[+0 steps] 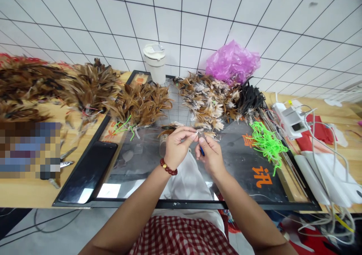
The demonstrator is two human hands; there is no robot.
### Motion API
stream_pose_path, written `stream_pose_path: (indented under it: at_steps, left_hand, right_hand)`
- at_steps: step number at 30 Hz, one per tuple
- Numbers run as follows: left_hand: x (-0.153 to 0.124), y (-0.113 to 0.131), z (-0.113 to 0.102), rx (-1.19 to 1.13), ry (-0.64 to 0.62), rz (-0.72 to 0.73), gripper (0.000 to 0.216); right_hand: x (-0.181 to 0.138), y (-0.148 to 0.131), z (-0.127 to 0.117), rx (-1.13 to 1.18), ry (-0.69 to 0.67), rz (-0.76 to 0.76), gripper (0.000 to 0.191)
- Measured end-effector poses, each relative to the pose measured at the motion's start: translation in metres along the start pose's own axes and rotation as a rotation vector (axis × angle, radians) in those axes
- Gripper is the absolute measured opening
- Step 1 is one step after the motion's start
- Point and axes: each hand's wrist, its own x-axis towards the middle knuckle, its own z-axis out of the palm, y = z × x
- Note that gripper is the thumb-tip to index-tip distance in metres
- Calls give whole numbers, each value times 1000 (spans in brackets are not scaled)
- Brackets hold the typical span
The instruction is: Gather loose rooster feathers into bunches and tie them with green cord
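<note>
My left hand, with a dark red bead bracelet at the wrist, is pinched closed over the glass-topped work area. From behind its fingers a brown feather sticks out to the left, and a small whitish end shows at the fingertips. Close on the right, my right hand is closed around a small blue-handled tool; its working end is too small to make out. The fingertips of both hands nearly meet at the whitish end. Just beyond lie a brown feather pile and a pale, mottled feather pile.
A white lidded cup and pink plastic bag stand by the tiled wall. Bright green strings, black strips and a white power adapter with cables lie right. A black phone and more brown feathers lie left.
</note>
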Motion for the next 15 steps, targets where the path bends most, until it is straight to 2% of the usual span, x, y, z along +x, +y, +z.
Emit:
stream_pose_path:
  at_steps: [3,6,8,11,15]
  left_hand:
    - [3,-3,-1,-185,98,-195,17]
    - [6,-5,-2,-328,152,-327,21]
    - [6,-4,-2,-334,117,-317,21]
    - [4,-4,0,-280,63,-276,17]
    - [2,-6,3,-163,-10,-264,16]
  right_hand:
    - [6,-6,-13,-181,-30,1,30]
    - [9,-16,-28,-551,114,-105,28]
    - [7,-22,-36,-895,162,-161,27]
    - [-3,-22,-44,-1317,94,-158,35]
    - [-17,-10,-56,-1455,38,-154,40]
